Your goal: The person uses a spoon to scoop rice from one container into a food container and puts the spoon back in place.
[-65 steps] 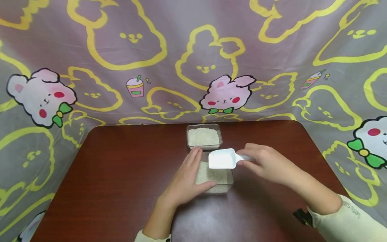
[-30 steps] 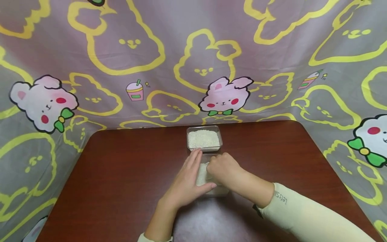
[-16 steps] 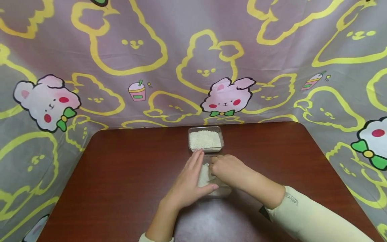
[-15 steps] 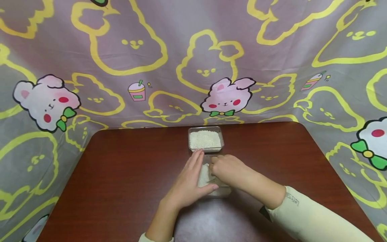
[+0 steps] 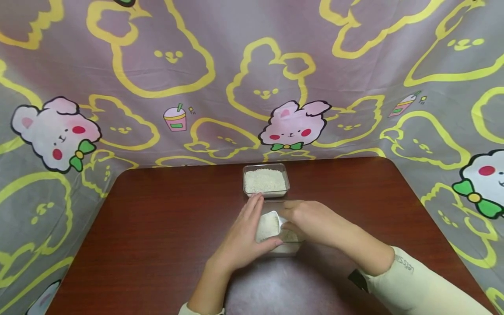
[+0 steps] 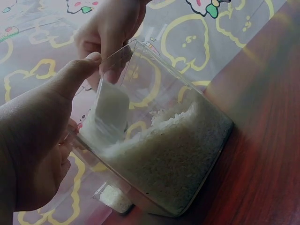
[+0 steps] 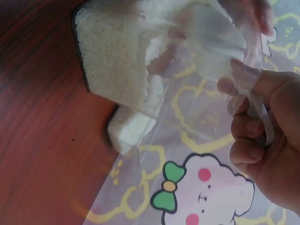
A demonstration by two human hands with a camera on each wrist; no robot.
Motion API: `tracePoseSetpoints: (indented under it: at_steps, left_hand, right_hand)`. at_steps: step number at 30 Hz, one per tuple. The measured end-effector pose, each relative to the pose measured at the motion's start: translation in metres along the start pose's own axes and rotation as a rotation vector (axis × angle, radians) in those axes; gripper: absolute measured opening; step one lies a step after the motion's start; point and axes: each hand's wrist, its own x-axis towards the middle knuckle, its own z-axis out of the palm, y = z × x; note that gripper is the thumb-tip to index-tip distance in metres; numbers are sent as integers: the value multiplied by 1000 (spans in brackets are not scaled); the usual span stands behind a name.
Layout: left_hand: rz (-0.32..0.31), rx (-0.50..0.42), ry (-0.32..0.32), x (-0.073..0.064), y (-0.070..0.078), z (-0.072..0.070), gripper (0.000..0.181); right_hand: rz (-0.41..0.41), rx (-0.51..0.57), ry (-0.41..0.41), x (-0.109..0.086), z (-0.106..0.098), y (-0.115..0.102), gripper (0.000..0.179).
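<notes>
My right hand (image 5: 313, 222) grips the handle of a white scoop (image 5: 278, 218), its fingers curled round it in the right wrist view. Rice fills the scoop's bowl, which sits inside the near clear container (image 5: 286, 250), toward its left side. In the left wrist view the scoop (image 6: 111, 110) tilts over the sloping heap of rice (image 6: 168, 161). The left hand (image 5: 241, 241) holds this container by its left side, thumb at the near rim and fingers along the far corner. My right hand hides part of the container in the head view.
Just behind stands a second clear container (image 5: 286, 190) with white rice (image 5: 264, 180) in it. Both are on a dark red-brown table (image 5: 169, 227). A curtain (image 5: 220, 65) with cartoon rabbits hangs along the table's back edge and sides.
The right hand first held the empty scoop above the near container, then dipped it into the rice. Now the scoop shows again, loaded, and that hand has drawn slightly right. The left hand stays put.
</notes>
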Motion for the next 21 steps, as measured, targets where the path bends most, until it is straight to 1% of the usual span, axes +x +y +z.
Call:
tracePoseSetpoints:
  at_steps: [3, 10, 15, 21]
  left_hand:
    - [-7, 1, -2, 0, 0, 0, 106]
    - [-20, -3, -5, -1, 1, -1, 106]
    - [-26, 1, -9, 0, 0, -1, 107]
    - [-32, -2, -9, 0, 1, 0, 107]
  right_hand:
    - [12, 54, 27, -7, -3, 5, 18]
    - [20, 174, 136, -26, -5, 19, 17]
    - [44, 242, 188, -37, 2, 27, 19]
    - [34, 316, 256, -48, 11, 33, 23]
